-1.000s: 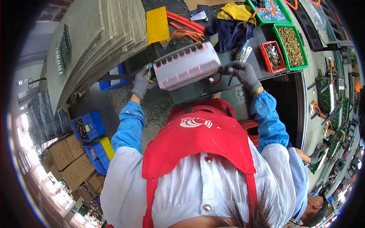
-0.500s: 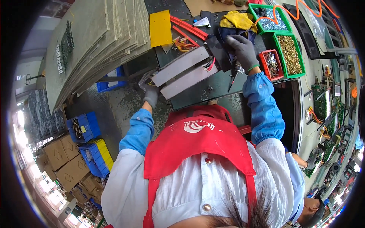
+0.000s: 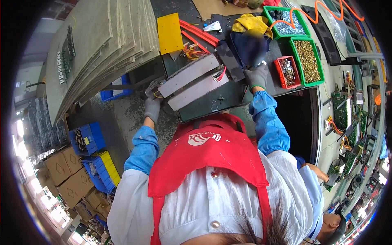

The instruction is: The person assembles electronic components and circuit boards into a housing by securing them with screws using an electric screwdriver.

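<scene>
A pale grey metal casing (image 3: 198, 92), split by a long gap, lies slanted on the dark bench, with red wires (image 3: 221, 74) at its right end. At its left end, my gloved left hand (image 3: 152, 109) is closed beside a clear plastic piece (image 3: 153, 86) and thin yellow wires; what its fingers grip is hidden. My gloved right hand (image 3: 256, 76) is beyond the casing's right end, near a black flat plate (image 3: 230, 61). Its fingers are curled around something, with a shiny bit showing above them, too small to name. Dark blue cloth (image 3: 241, 43) lies just beyond.
Right of my right hand stand a red bin (image 3: 287, 72) of small metal parts and green bins (image 3: 307, 61) of screws and fittings. A yellow plate (image 3: 170, 33), red strips (image 3: 200, 33) and a yellow cloth (image 3: 249, 23) lie farther back. Stacked grey boards (image 3: 102, 45) rise at left.
My right hand has come back toward me, lower over the bench; the dark-tipped tool beneath it no longer shows clearly. My left hand has shifted slightly left and nearer.
</scene>
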`<state>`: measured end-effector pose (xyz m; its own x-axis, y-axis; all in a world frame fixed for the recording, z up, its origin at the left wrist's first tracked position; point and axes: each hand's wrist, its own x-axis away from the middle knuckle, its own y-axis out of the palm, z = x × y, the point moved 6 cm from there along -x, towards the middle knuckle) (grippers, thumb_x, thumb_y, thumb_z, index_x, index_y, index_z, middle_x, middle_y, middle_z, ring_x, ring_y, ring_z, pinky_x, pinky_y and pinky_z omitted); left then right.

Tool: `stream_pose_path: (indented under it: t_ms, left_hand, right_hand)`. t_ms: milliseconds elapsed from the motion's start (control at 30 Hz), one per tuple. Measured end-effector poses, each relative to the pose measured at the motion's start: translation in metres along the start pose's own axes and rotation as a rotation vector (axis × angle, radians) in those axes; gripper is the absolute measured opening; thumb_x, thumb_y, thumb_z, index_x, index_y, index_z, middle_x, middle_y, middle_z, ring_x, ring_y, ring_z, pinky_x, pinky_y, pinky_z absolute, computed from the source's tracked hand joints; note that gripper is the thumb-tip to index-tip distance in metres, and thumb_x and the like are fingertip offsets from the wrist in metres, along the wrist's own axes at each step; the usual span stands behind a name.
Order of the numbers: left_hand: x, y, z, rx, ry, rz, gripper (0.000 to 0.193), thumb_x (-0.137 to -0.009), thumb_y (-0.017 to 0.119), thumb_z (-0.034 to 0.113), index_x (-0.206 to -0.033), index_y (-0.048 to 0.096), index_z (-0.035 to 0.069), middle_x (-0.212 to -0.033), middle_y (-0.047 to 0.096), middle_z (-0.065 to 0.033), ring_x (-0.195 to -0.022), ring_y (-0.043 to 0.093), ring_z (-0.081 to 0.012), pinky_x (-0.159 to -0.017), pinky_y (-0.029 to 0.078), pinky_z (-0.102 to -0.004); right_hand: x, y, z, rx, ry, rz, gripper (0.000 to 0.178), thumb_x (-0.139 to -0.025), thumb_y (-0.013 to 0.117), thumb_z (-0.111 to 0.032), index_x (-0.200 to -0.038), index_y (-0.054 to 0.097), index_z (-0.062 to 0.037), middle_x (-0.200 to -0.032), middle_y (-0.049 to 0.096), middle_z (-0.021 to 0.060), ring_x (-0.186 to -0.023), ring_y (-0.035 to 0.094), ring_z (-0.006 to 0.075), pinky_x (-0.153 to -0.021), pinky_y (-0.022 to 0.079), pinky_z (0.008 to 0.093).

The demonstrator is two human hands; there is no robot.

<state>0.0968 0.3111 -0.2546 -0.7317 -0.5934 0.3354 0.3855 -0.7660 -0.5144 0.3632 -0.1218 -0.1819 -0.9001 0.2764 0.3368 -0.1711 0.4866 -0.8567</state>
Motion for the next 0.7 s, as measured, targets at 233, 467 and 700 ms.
stream_pose_path:
  t_ms: [233, 467, 700]
  left_hand:
    - [0.045, -0.061, 0.099, 0.217, 0.014, 0.202, 0.018, -0.090, 0.060, 0.019, -0.102, 0.065, 0.006, -0.086, 0.063, -0.0002, -0.070, 0.056, -0.0077, -0.061, 0.046, -0.0225]
    - [0.075, -0.046, 0.233, -0.003, 0.483, 0.116, 0.023, -0.089, 0.059, 0.013, -0.109, 0.063, 0.002, -0.094, 0.064, -0.0045, -0.081, 0.060, -0.0113, -0.070, 0.049, -0.0260]
    - [0.112, 0.063, 0.301, -0.230, 0.822, -0.125, 0.033, -0.082, 0.067, 0.029, -0.105, 0.064, 0.006, -0.093, 0.063, -0.0143, -0.089, 0.062, -0.0314, -0.076, 0.050, -0.0427]
  right_hand:
    - [-0.002, -0.017, 0.023, -0.769, -0.012, -0.312, 0.028, -0.069, 0.064, -0.016, -0.093, 0.058, -0.0020, -0.076, 0.062, 0.0062, -0.061, 0.057, 0.0145, -0.055, 0.045, 0.0250]
    - [0.083, -0.139, -0.008, -1.550, -0.426, -0.276, 0.048, -0.078, 0.063, -0.023, -0.114, 0.050, 0.0054, -0.085, 0.062, 0.0112, -0.061, 0.051, 0.0138, -0.055, 0.041, 0.0239]
    - [0.133, -0.169, -0.062, -1.853, -0.631, -0.870, 0.073, -0.079, 0.067, -0.029, -0.138, 0.039, 0.0044, -0.067, 0.034, 0.0004, -0.058, 0.038, 0.0140, -0.049, 0.035, 0.0244]
